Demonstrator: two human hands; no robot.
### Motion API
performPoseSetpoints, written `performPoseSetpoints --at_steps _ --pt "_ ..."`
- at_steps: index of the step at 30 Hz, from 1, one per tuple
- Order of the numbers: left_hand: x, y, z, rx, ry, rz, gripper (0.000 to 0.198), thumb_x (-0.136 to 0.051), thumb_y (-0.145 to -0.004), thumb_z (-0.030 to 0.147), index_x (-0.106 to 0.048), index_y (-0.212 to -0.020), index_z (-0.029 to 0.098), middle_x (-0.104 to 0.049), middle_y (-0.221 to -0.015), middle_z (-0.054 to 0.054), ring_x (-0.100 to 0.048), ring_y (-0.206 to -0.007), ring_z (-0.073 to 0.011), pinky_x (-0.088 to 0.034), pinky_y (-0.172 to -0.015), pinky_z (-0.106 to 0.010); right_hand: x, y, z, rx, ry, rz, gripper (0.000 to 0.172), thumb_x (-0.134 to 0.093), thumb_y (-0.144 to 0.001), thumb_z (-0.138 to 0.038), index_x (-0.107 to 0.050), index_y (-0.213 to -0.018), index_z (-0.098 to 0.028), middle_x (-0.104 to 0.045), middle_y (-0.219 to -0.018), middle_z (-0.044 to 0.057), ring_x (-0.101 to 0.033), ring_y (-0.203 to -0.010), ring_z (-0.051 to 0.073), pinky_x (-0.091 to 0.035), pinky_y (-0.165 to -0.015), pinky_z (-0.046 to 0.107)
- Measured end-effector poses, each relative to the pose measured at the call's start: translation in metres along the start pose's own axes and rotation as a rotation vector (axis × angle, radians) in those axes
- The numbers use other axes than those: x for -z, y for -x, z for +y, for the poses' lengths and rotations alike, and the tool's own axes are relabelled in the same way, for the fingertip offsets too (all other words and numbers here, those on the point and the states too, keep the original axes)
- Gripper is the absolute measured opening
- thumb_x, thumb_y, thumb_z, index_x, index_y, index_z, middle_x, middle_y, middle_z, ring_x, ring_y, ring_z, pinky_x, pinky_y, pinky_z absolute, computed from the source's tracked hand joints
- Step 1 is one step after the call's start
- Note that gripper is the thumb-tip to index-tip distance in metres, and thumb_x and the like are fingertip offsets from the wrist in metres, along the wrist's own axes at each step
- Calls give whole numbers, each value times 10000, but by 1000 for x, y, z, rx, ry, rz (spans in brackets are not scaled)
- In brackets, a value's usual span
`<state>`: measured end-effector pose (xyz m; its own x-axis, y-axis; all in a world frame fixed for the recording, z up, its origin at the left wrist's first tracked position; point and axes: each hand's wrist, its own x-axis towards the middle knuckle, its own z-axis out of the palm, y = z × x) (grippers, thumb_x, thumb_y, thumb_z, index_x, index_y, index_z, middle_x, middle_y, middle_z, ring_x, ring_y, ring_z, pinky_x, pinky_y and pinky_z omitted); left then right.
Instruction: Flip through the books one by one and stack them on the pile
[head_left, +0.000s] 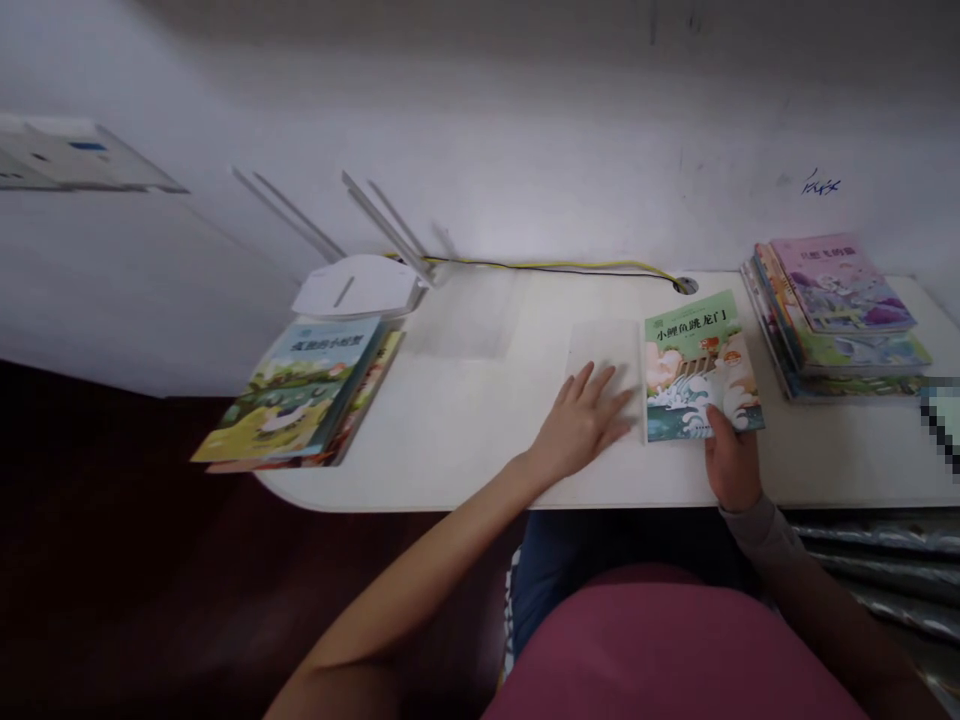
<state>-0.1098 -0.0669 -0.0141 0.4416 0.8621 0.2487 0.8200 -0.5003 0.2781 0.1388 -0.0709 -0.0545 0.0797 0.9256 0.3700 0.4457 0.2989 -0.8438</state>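
Observation:
A green picture book (699, 364) lies opened on the white desk (480, 420), its cover page turned to the right. My right hand (729, 458) pinches the lower edge of that cover page, thumb on top. My left hand (581, 422) lies flat with fingers spread on the book's pale left page (604, 352).
A stack of picture books (836, 315) sits at the right end of the desk. Another pile of books (300, 395) overhangs the left end, with a white router (358, 285) and its antennas behind it. A yellow cable (570, 268) runs along the wall.

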Motion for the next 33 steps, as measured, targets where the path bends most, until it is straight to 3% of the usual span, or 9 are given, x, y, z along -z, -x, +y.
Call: performPoseSetpoints --at_steps 2,5,9,15,19,23,28,31,33 --pt "-5 1 3 -28 -99 -126 573 -501 -894 556 -495 -1376 247 -291 -1553 -130 -165 -1432 -428 -259 -1079 -655 -5 -2 -11 -92 -79 40 526 -495 -878 -419 -484 -1348 -182 -500 -1399 143 -391 -1358 294 -268 -1130 561" --pt "-9 0 8 -28 -170 -216 653 -463 -887 607 -423 -1435 254 -286 -1562 -108 -123 -1441 -429 -218 -1084 -678 -10 -5 -22 -127 -104 26 543 -522 -875 -438 -484 -1351 -181 -520 -1391 127 -350 -1388 265 -215 -1162 512" --pt "-8 1 7 -1 -209 -274 644 -417 -913 596 -370 -1464 266 -350 -1535 -80 -166 -1438 -407 -228 -1085 -679 -11 -6 -24 -106 -97 -13 536 -537 -867 -470 -527 -1309 -167 -557 -1357 130 -350 -1390 263 -224 -1164 480" --pt "-3 5 3 89 -275 -314 592 -361 -958 533 -333 -1482 260 -324 -1545 -57 -230 -1416 -417 -264 -1064 -684 -11 -6 -23 -76 -39 -24 572 -521 -874 -499 -502 -1339 -167 -553 -1362 131 -321 -1407 260 -241 -1160 470" --pt "-3 7 0 153 -296 -350 615 -315 -973 523 -285 -1502 210 -270 -1563 -86 -230 -1429 -369 -284 -1093 -609 -11 -6 -23 -69 -36 -25 545 -512 -876 -505 -530 -1301 -165 -548 -1362 141 -340 -1397 261 -249 -1159 456" --pt "-3 15 -12 197 -276 -288 651 -309 -971 534 -294 -1494 147 -289 -1545 -156 -256 -1431 -321 -261 -1123 -555 -11 -6 -22 -53 1 -33 526 -502 -882 -506 -543 -1283 -168 -528 -1384 142 -325 -1404 264 -250 -1158 471" --pt "6 38 -35 268 -212 -104 603 -345 -965 506 -379 -1451 151 -318 -1529 -180 -299 -1407 -364 -284 -1094 -591 -9 -6 -24 -42 42 -45 534 -462 -900 -504 -536 -1300 -157 -567 -1337 155 -411 -1353 277 -334 -1114 490" --pt "12 52 -46 313 -178 -114 550 -346 -973 428 -401 -1432 131 -352 -1513 -183 -330 -1392 -361 -311 -1083 -578 -9 -11 -35 -7 90 -88 567 -441 -915 -463 -466 -1369 -125 -521 -1383 186 -476 -1303 282 -397 -1073 464" --pt "15 60 -50 303 -150 -131 528 -327 -980 401 -404 -1432 139 -385 -1498 -170 -339 -1391 -345 -314 -1083 -574 -12 -16 -48 55 124 -145 610 -418 -927 -409 -335 -1458 -121 -430 -1463 186 -478 -1302 270 -408 -1070 439"
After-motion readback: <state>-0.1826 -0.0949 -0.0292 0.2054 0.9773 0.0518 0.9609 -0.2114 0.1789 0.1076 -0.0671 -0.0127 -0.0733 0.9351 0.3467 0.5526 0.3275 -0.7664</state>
